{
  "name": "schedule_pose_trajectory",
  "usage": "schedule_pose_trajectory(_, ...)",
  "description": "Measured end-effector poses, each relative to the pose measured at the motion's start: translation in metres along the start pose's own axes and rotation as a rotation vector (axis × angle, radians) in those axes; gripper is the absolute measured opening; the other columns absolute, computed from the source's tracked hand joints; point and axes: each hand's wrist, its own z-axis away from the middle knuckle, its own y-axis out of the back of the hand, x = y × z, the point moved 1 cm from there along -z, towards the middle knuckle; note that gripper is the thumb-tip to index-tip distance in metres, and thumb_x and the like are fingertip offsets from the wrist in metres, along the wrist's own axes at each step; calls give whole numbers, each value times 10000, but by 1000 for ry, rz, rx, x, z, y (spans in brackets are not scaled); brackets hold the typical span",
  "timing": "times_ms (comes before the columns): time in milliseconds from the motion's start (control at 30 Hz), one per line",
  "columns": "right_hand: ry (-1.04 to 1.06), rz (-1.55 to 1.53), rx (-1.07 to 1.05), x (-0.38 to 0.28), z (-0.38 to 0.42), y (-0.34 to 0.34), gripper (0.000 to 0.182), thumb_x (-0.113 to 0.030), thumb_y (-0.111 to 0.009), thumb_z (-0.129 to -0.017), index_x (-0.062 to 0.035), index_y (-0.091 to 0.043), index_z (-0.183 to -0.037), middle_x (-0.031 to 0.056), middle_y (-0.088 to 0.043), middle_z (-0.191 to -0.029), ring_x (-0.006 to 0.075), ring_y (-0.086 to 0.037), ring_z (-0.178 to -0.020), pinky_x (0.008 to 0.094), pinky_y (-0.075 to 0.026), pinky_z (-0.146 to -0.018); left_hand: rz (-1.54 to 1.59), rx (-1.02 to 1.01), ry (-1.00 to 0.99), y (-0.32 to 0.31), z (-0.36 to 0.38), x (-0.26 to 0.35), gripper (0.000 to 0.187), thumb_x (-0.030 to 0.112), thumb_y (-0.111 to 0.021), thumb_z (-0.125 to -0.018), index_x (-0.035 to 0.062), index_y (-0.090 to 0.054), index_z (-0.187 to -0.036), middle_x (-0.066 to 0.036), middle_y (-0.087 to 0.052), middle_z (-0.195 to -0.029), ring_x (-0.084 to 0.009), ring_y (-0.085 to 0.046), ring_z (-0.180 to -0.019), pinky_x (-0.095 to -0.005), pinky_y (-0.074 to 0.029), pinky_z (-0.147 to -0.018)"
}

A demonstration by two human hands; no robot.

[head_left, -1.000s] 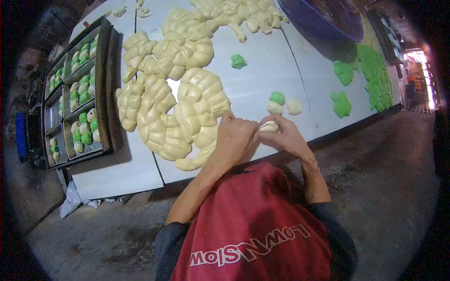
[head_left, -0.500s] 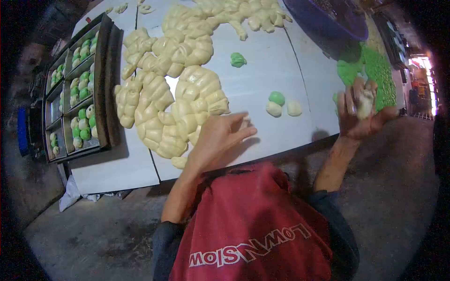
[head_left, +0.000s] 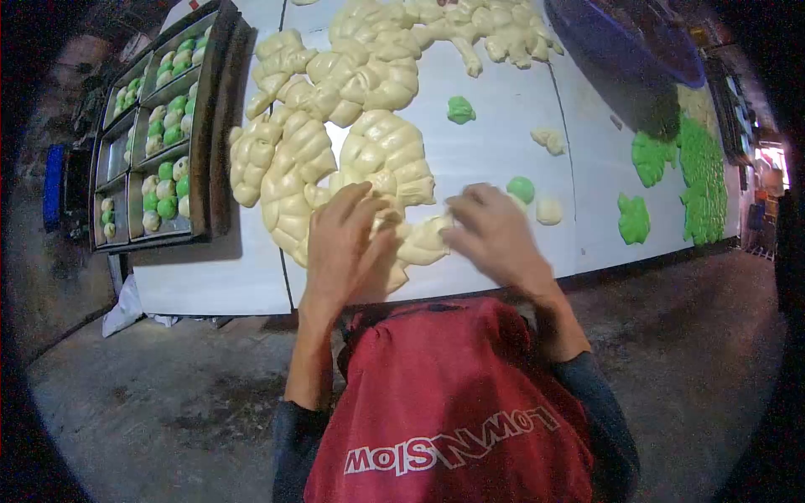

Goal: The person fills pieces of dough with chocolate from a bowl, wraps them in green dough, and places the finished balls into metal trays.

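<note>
My left hand (head_left: 348,243) lies over the near part of the pale dough mass (head_left: 289,172), fingers bent against it. A strip of pale dough (head_left: 422,242) stretches from there toward my right hand (head_left: 495,235), whose fingertips are at the strip's right end; this hand is slightly blurred. Just beyond my right hand sit a green dough ball (head_left: 521,189) and a pale dough ball (head_left: 548,210). Farther up are a small green lump (head_left: 460,110) and a small pale piece (head_left: 548,140).
A divided tray (head_left: 201,151) holding green and pale balls stands at the left. Green dough (head_left: 703,180) lies at the right, below a large dark purple basin (head_left: 629,50). The table's near edge (head_left: 604,272) runs in front of me.
My right hand has come from the green dough to the middle. My left hand has moved onto the pale dough, and a strip now extends there. A pale piece now lies upper right; the view has shifted.
</note>
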Motion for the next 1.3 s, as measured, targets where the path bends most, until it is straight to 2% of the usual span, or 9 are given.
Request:
schedule_pose_trajectory(200,295,-13,66,-1,-1,-36,320,-287,-717,-818,-49,-619,-1009,179,-618,-1086,369,-586,-994,461,-459,-888,-141,-10,-10,-28,26,-7,403,257,-761,-810,123,-646,-1173,-173,-507,-1407,-405,-399,-1367,-525,-296,-1114)
schedule_pose_trajectory(333,-215,-285,-253,-6,4,-33,397,-361,-735,-785,-59,-610,-1011,180,-668,-893,408,-636,-801,477,-496,-766,-88,38,-9,-26,29,-9,340,237,-725,-840,118,-639,-1147,-164,-498,-1393,-394,-401,-1351,-573,-277,-1097)
schedule_pose_trajectory(433,-144,-240,-145,-20,1,-33,463,-405,-750,-773,-61,-615,-1052,176,-668,-919,405,-634,-796,495,-490,-737,-85,39,-22,-27,29,-12,335,232,-725,-838,104,-646,-1137,-170,-495,-1396,-397,-394,-1355,-581,-280,-1097)
schedule_pose_trajectory(600,34,13,-101,-17,7,-52,372,-337,-733,-807,-84,-629,-1060,153,-629,-937,372,-626,-821,494,-489,-730,-176,-50,-22,-35,28,-14,394,255,-746,-827,251,-678,-1215,-149,-412,-1499,-420,-317,-1413,-631,-247,-1128)
schedule_pose_trajectory(700,-80,-204,-176,-12,10,-41,308,-295,-714,-804,-68,-639,-998,152,-646,-884,365,-635,-773,453,-499,-681,-188,-1,-57,-36,29,-13,351,226,-740,-818,240,-695,-1166,-158,-460,-1446,-405,-356,-1389,-636,-249,-1108)
schedule_pose_trajectory(733,-308,-426,-310,-18,9,-27,283,-261,-701,-778,-40,-635,-941,136,-654,-791,307,-638,-687,395,-497,-630,-197,-17,-53,-37,30,-13,363,228,-738,-823,252,-695,-1183,-163,-448,-1464,-405,-344,-1399,-639,-245,-1109)
schedule_pose_trajectory(867,-503,-606,-441,-7,19,4,279,-238,-694,-736,-23,-605,-889,55,-598,-705,141,-569,-662,332,-462,-604,-258,-40,-53,-41,31,-16,395,285,-741,-834,326,-677,-1222,-141,-403,-1506,-397,-305,-1426,-664,-240,-1117)
schedule_pose_trajectory(1167,-444,-779,-340,30,62,72,275,-157,-758,-664,-37,-593,-847,7,-577,-762,109,-544,-708,270,-424,-634,-248,-49,-53,-43,28,-16,389,276,-722,-858,273,-674,-1245,-153,-391,-1515,-408,-273,-1448,-660,-231,-1117)
schedule_pose_trajectory(1300,-289,-1171,-151,34,77,84,327,-93,-802,-597,-46,-566,-817,55,-606,-758,132,-565,-672,287,-436,-598,-260,-53,-45,-42,28,-15,369,285,-711,-867,258,-677,-1233,-157,-383,-1521,-410,-270,-1448,-664,-225,-1119)
